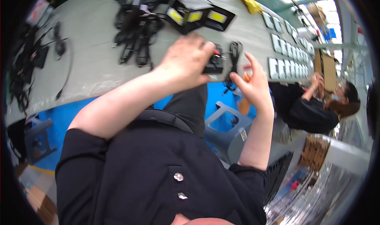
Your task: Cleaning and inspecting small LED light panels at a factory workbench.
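My left hand grips the left side of a small black device with a red part on it, thumb near its lower corner and fingers at its top. Motion blurs the fingers a little. A bundled black cable lies just right of the device, by the table's near edge. Beside it is my right hand, thumb and forefinger spread apart. The thumb tip comes close to the cable; whether they touch I cannot tell. Something orange shows partly behind the right hand.
Black cables lie heaped beyond my left hand, near dark panels with yellow rectangles. A yellow cloth is at the far edge. White-and-dark pieces stand in rows at right, near a co-worker. A grey stool is below.
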A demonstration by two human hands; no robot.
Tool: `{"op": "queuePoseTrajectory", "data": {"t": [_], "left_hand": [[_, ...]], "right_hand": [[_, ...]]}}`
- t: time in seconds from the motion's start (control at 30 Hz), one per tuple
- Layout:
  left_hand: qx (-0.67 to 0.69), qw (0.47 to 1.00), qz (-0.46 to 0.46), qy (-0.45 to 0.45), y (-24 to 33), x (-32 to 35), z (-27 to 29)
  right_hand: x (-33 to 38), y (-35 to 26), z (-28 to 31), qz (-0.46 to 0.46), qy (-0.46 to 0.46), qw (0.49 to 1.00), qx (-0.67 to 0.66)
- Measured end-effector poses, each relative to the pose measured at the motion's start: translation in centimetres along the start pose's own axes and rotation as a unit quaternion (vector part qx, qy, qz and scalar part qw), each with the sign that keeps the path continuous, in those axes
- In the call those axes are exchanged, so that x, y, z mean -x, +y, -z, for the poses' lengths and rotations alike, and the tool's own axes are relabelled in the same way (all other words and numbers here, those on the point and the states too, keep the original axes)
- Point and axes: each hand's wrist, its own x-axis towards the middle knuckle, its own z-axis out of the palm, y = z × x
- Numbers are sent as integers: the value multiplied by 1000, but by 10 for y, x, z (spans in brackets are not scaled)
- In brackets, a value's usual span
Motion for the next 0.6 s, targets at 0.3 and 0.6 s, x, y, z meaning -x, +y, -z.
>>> {"op": "queuePoseTrajectory", "data": {"t": [0.3, 0.6], "left_hand": [[95, 991, -48, 76, 10, 54, 22], [-97, 973, 149, 145, -50, 186, 208]], "right_hand": [[34, -39, -24, -50, -4, 965, -259], [16, -228, -64, 305, -116, 932, -159]]}}
